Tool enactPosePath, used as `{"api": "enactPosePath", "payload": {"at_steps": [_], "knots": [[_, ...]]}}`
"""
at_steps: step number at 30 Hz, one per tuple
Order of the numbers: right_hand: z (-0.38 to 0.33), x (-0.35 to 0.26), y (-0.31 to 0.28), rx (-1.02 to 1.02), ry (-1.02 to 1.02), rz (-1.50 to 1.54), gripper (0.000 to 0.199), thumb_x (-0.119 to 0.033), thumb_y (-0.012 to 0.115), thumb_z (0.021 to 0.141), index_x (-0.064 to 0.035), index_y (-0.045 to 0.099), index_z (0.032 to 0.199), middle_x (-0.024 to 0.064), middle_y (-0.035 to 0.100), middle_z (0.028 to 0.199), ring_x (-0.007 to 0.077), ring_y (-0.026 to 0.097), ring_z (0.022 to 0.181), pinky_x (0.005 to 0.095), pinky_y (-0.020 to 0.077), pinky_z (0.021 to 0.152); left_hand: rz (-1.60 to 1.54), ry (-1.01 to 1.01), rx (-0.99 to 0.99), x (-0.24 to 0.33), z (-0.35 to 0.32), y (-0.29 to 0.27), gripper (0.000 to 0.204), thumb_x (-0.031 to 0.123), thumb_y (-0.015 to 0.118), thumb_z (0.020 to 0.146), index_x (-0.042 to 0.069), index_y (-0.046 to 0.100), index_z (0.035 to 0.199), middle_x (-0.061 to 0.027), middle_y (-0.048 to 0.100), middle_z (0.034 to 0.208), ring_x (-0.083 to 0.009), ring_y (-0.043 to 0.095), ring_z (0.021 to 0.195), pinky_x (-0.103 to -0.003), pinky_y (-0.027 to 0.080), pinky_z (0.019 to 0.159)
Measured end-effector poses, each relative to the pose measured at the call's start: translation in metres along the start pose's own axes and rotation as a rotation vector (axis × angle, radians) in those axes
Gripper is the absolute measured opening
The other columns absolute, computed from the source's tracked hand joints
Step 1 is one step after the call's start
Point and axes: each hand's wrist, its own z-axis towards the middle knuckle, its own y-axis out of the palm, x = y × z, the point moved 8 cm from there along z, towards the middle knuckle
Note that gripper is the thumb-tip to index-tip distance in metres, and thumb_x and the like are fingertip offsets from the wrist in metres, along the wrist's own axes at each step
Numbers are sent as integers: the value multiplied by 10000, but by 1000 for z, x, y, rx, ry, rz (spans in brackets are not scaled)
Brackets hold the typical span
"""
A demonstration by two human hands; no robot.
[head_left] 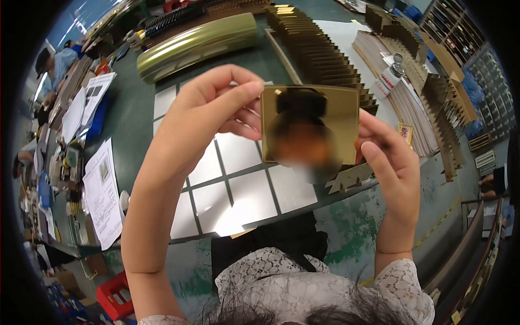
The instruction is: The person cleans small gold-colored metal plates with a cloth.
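Right now: gold plate (344, 111) held up off the worktop (130, 108)

Over on the left, printed sheets (103, 195) lie at the edge, and a shiny green-gold roll (197, 46) rests farther back. Across we go to the left hand (203, 111), thumb and fingers pinching the plate's upper left edge. Below, pale square panels (249, 205) lie in rows, already laid out. Centre stage, the plate itself hangs above them, face turned toward the person, a dark blurred reflection on it. Beyond it stands a long row of upright brown pieces (319, 57). On to the right hand (398, 162): fingers meet the plate's right edge, thumb apart from them, and I can't tell whether they press. Past that, a bottle (389, 81) by stacked boards (417, 116). Progress, as I judge it: this plate is picked up, not yet set down; how many pieces remain, I can't tell.
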Motion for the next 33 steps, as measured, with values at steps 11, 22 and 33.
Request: {"api": "enactPosePath", "payload": {"at_steps": [11,22,33], "knots": [[-4,13,59,-175,106,58,375,5,480,942,43,478,1314,80,607,1048,110,599,839,238,502,713,-124,-145,76,-36,-51,-47,208,222,573,933,19,588,980,-71,640,848,-129,651,726,-240,564,683],[1,37,82,-261,182,84,413,-44,437,960,55,408,1359,137,618,1032,189,641,815,272,516,687,-191,-138,93,-48,-65,-64,187,218,561,944,34,583,977,-31,615,816,-114,657,694,-214,561,635],[-3,51,96,-265,300,162,423,-45,427,966,42,385,1378,135,621,1019,219,663,820,277,525,665,-242,-197,124,-71,-72,-78,216,233,572,935,29,592,1002,-68,631,871,-135,662,716,-230,561,664]]}}
